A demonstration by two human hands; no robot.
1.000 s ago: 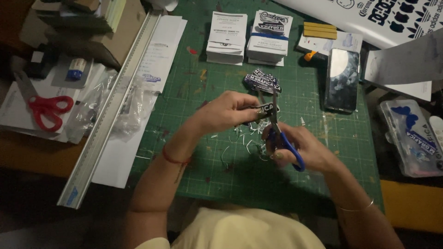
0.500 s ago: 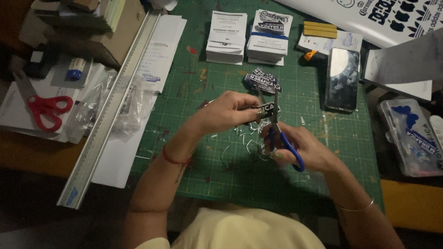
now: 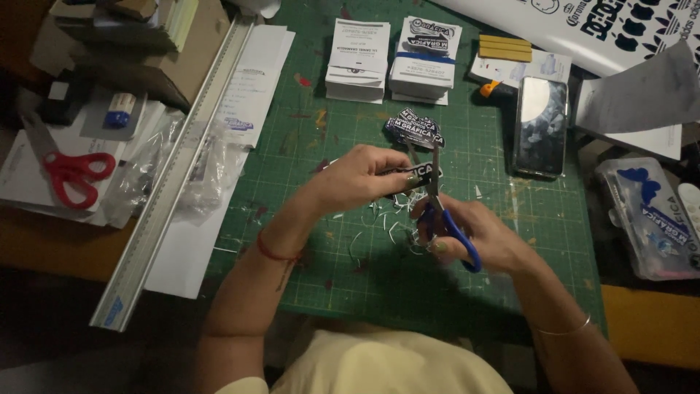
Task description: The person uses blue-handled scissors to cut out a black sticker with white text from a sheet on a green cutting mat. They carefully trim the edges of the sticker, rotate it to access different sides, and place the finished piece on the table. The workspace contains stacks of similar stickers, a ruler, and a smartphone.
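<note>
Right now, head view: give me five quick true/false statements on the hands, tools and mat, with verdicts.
1. The right hand holds blue scissors. True.
2. The left hand holds a dark sticker at the blades. True.
3. The red scissors lie on the green mat. False: they lie on papers left of the metal ruler, off the mat.
4. The phone lies on the mat's right side. True.
5. Only one stack of cards sits at the mat's far edge. False: two stacks sit side by side there.
</note>
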